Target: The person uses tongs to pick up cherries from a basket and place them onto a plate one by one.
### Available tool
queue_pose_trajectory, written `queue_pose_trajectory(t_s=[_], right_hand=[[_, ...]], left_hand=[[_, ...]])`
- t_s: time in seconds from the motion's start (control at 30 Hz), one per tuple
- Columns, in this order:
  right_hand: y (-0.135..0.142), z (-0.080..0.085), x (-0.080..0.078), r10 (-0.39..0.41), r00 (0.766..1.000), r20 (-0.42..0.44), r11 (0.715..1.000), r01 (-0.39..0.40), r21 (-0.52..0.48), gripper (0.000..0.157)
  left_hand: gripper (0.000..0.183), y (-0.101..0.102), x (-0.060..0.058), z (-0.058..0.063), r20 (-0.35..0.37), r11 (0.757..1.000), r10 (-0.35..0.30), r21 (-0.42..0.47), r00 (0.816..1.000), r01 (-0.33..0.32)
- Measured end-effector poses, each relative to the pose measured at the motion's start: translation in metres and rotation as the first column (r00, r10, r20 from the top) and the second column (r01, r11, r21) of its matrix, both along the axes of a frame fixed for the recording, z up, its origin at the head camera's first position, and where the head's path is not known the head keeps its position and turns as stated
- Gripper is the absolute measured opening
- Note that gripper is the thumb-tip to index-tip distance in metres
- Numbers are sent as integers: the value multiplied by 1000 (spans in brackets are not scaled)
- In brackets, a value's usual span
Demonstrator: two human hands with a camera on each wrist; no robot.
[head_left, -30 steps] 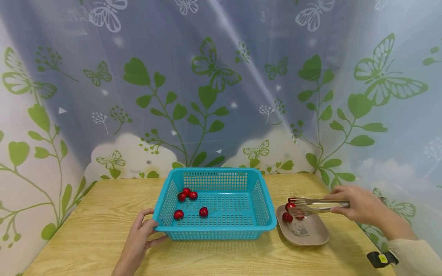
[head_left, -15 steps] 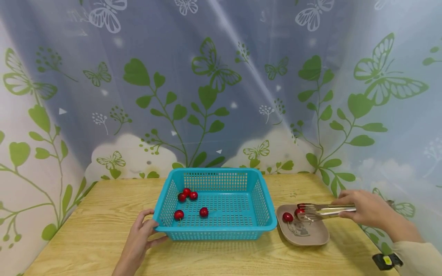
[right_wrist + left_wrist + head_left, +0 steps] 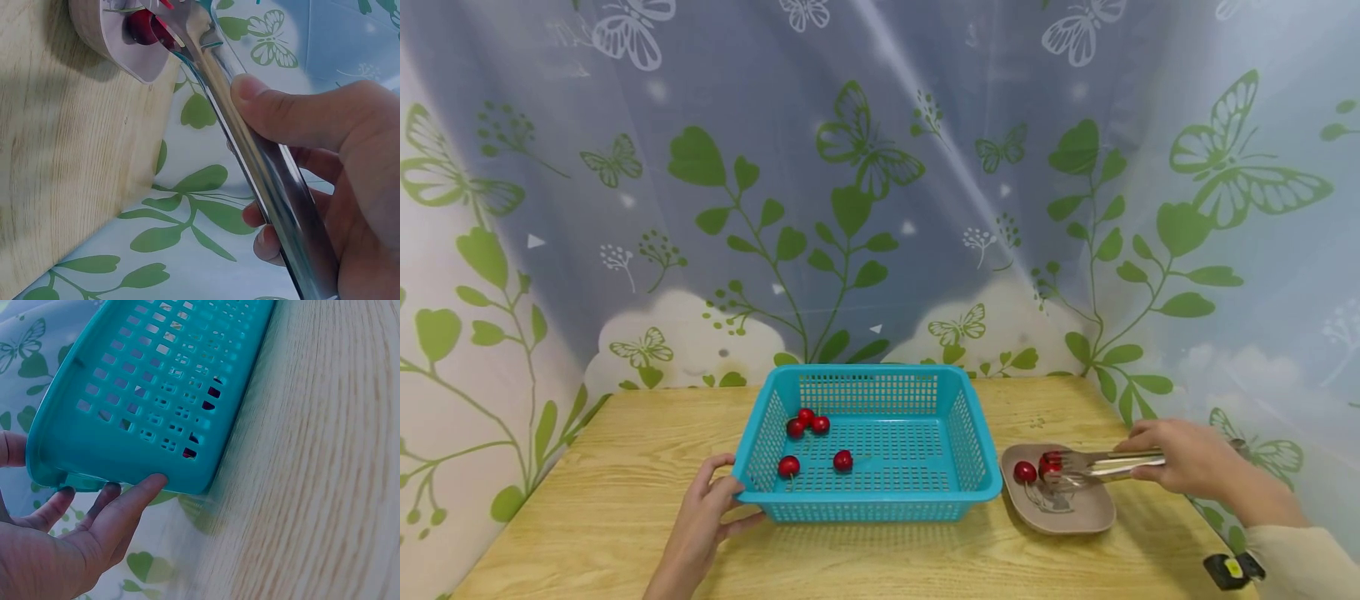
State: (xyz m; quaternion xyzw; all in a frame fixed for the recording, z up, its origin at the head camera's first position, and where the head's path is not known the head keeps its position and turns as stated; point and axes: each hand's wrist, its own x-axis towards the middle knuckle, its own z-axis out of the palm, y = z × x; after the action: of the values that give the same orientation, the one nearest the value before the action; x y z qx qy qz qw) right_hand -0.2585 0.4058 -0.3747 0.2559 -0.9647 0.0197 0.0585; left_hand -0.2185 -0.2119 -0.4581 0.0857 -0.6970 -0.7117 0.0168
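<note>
My left hand [image 3: 696,517] holds the front left corner of a turquoise plastic basket [image 3: 865,510], fingers and thumb at its rim. Several dark red cherries lie on the basket's slotted floor, among them a cherry [image 3: 842,461] near the middle. My right hand [image 3: 1195,462] grips metal tongs [image 3: 250,150], thumb along the top arm and fingers beneath. Their fork-like ends sit over the brown square plate [image 3: 1075,522], around a red cherry [image 3: 1047,468] that they partly hide. Just left of it on the plate lies another cherry [image 3: 1024,472].
Basket and plate stand side by side on a light wooden table [image 3: 647,467]. Behind and to both sides hangs a cloth [image 3: 880,250] printed with leaves and butterflies. The plate lies near the table's right edge.
The tongs first drew back to the right across the plate, then came slightly left and down over the cherry. My left hand and the basket have stayed put.
</note>
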Motion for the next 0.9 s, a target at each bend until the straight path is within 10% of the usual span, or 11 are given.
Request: queue_pose_trajectory(t_s=[0.5, 0.9], right_hand=[[-3, 2, 1, -14, 1000, -1, 1000, 14, 0, 39], [-14, 13, -3, 34, 976, -213, 998, -44, -42, 43]], left_hand=[[46, 0, 1, 0, -5, 1000, -7, -2, 1000, 7], [48, 0, 0, 1, -3, 1000, -3, 3, 1000, 3]])
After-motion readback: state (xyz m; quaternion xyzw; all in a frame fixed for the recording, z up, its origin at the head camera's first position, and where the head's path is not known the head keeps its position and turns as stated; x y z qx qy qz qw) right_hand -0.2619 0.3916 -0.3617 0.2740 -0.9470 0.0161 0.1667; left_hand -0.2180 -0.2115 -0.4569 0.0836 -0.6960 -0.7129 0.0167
